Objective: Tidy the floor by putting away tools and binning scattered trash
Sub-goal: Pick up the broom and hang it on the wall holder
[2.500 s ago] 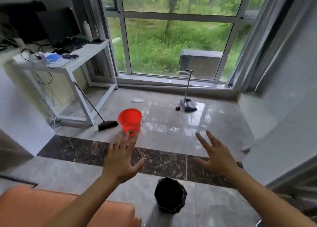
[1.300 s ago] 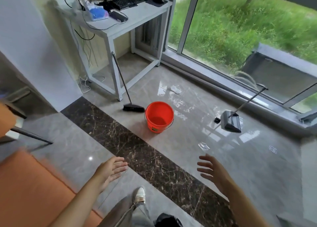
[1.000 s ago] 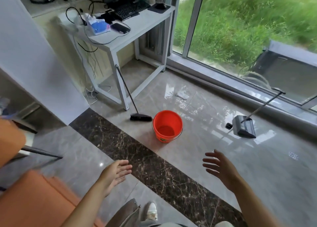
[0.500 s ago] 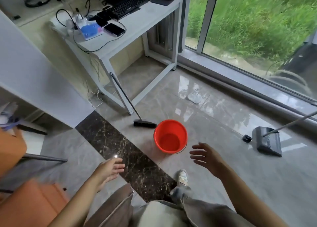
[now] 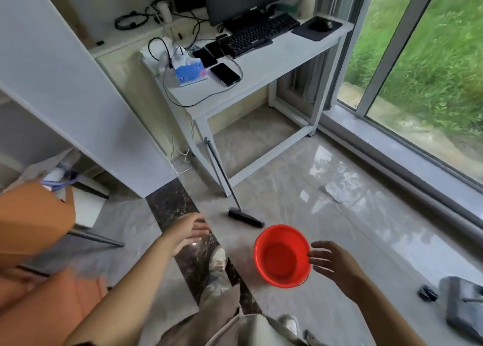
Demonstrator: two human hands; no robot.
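Note:
A red bucket [image 5: 281,257] stands upright on the tile floor just ahead of my feet. A broom [image 5: 236,204] leans against the white desk's leg, its black head on the floor beyond the bucket. A grey dustpan [image 5: 461,306] lies at the lower right edge, with a small black object [image 5: 427,293] beside it. A pale scrap of trash [image 5: 334,192] lies on the floor near the window. My left hand [image 5: 188,232] hangs open over the dark marble strip. My right hand [image 5: 332,263] is open with spread fingers, right beside the bucket's rim. Neither hand holds anything.
A white desk [image 5: 264,76] with a keyboard, phones, a tissue box and cables stands ahead by the window [image 5: 418,66]. An orange chair [image 5: 34,241] fills the left side. A white partition wall [image 5: 65,97] runs along the left.
I have walked forward; the bucket, broom and desk are now much nearer. My right hand has come down level with the bucket's rim. The dustpan has slid to the lower right edge.

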